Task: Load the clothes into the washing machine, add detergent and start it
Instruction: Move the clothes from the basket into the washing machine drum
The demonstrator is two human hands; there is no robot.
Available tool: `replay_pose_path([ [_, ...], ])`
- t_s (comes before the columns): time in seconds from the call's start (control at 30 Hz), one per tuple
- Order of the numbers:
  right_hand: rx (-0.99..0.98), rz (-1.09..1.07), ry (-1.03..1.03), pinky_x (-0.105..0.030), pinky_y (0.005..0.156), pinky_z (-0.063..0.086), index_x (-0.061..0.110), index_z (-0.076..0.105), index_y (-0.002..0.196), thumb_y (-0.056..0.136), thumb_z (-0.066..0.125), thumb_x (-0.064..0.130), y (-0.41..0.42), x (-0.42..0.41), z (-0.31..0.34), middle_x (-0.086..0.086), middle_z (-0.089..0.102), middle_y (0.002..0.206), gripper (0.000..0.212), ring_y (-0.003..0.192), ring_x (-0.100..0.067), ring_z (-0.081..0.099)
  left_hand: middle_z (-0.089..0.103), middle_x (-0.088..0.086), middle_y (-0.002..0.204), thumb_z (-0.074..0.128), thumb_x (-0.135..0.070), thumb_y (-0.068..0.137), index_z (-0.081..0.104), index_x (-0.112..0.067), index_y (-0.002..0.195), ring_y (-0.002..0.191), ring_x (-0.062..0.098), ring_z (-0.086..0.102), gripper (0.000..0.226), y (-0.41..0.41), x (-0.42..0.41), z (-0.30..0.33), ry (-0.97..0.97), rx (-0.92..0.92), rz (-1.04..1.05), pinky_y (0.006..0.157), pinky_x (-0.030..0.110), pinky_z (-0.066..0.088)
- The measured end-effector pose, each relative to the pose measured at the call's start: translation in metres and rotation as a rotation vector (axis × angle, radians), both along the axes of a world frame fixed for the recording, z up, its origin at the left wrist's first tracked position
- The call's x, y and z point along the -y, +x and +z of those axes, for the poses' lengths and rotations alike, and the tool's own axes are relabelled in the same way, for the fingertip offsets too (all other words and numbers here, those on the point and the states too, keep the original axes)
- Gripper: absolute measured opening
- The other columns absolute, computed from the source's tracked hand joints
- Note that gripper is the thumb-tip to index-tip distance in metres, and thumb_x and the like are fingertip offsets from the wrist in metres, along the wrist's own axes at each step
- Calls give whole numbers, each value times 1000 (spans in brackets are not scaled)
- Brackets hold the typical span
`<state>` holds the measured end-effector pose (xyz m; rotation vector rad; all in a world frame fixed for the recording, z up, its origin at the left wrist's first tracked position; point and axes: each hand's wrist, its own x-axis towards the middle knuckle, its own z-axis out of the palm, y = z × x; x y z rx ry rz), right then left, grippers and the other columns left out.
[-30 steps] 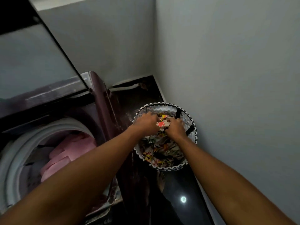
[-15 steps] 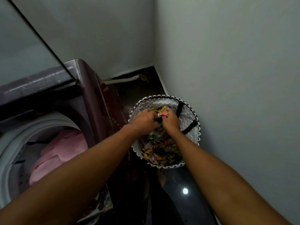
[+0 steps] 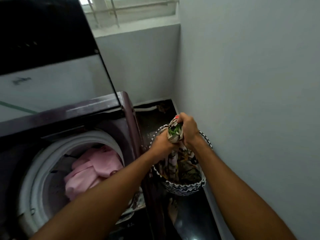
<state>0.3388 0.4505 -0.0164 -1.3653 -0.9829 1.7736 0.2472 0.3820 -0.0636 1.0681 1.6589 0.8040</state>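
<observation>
A top-loading washing machine (image 3: 110,104) stands at the left with its lid (image 3: 48,80) raised. Pink clothes (image 3: 93,170) lie in its round drum. To its right, on the floor, sits a black-and-white zigzag laundry basket (image 3: 185,187). A patterned, multicoloured garment (image 3: 174,134) rises out of the basket. My right hand (image 3: 187,129) grips its bunched top above the rim. My left hand (image 3: 161,142) holds it just below. The rest of the garment hangs down into the basket among other printed fabric.
A grey wall (image 3: 251,101) runs close along the right of the basket. A window ledge (image 3: 135,26) sits above the back wall. The dark glossy floor (image 3: 190,220) forms a narrow strip between machine and wall. My foot (image 3: 173,208) shows below the basket.
Both hands have risen out of the basket, drawing the patterned garment up above the rim. The camera has tilted upward, bringing the window into view.
</observation>
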Motion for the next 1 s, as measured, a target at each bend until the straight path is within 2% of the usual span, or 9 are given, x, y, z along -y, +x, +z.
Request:
replay_pose_path([
  [0.23,-101,131,-84,-38,66,51,9,72,77,84,50,14,0,17,11,-15,66,83,23,75,-27,64,66,2,115,56,-40,97,59,-19,123,103,17,61,33,-31,32,40,31,-154,-72,82,30,48],
  [0.33,283,203,43,-48,72,56,12,68,88,87,49,1,13,17,-10,-16,67,95,22,84,-27,62,65,7,119,48,-23,100,56,-15,127,107,22,60,29,-36,44,47,55,-152,-40,81,30,46],
  [0.4,631,607,149,-42,87,53,10,65,113,90,45,-4,25,24,-28,-10,65,115,33,102,-25,59,66,9,117,47,-17,98,57,-14,127,107,25,61,30,-37,48,50,66,-137,-3,84,35,49],
  [0.5,798,1066,84,-48,102,49,13,50,138,83,62,-5,39,42,-62,-6,49,139,59,129,-30,48,67,8,119,50,-15,96,57,-16,129,109,23,61,34,-39,56,55,83,-86,46,88,34,49],
  [0.57,769,954,0,-36,80,58,14,62,116,82,67,-2,37,51,-60,-5,57,118,39,105,-25,60,66,8,121,50,-15,96,56,-16,130,111,23,60,35,-41,60,55,73,-81,50,89,33,49],
  [0.63,775,793,19,-23,55,47,15,66,88,89,63,11,34,54,-48,-5,63,84,5,68,-17,58,66,9,121,51,-18,95,56,-17,129,112,24,60,35,-45,64,54,52,-81,65,90,33,50],
  [0.73,761,683,185,-24,74,50,23,66,107,95,61,21,26,42,-22,1,70,107,13,93,-15,61,65,8,122,56,-23,96,56,-16,129,112,23,60,34,-52,65,53,11,-74,82,83,26,45],
  [0.83,742,597,137,-22,70,46,14,67,107,96,56,11,11,22,14,-10,70,107,16,90,-13,53,64,6,126,63,-31,93,56,-17,130,117,20,58,40,-57,68,55,21,-42,101,89,27,46],
  [1.0,454,555,111,-47,77,53,0,73,95,60,70,23,-21,5,75,-19,70,95,42,88,-25,60,63,-4,126,76,-30,84,44,-32,134,116,12,59,59,-63,77,70,144,166,164,98,31,51],
])
